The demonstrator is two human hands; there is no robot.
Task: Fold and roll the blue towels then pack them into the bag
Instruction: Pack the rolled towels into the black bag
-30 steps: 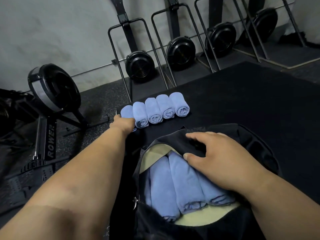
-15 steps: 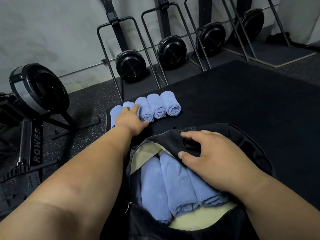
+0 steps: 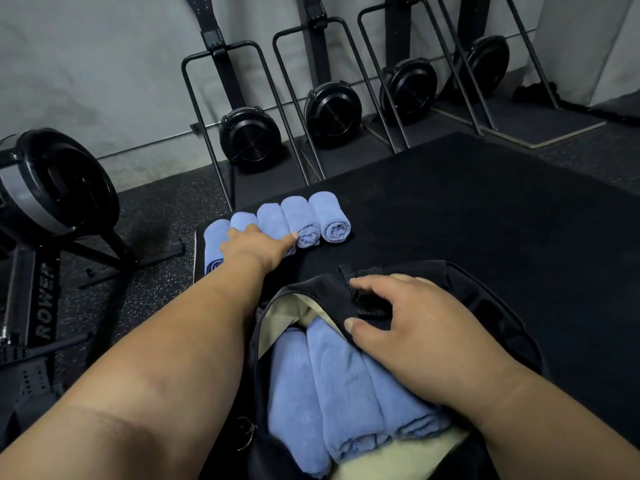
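We see five rolled blue towels (image 3: 277,226) in a tight side-by-side row on the black mat (image 3: 450,209), at 12 o'clock from the bag (image 3: 485,306). Soft terry fabric, pale blue, spiral ends facing us on the two rightmost rolls.

Three more rolled towels in the bag (image 3: 332,386) lie parallel, touching, on a cream lining. The bag is black, zip opening gaping towards us.

Our left hand (image 3: 254,247) is laid over the second and third rolls in the row, fingers extended, one fingertip touching the near end of the fourth roll. We cannot tell if it actually grips anything; the fingers look mostly straight.

Our right hand (image 3: 408,334) rests on the bag's upper flap, fingers bent and spread, thumb at the flap edge just above the packed towels. It presses or holds the flap fabric; a firm pinch is not clear.

Hidden or unclear:
- Near ends of rolls two and three sit under the left hand.
- The leftmost roll is partly behind the left wrist.
- The right packed towel is mostly under the right hand.
- The bag's near side is cut off at 6 o'clock.

Rowing machines (image 3: 249,140) stand along the wall at 12 o'clock; one more at 9 o'clock, cropped.
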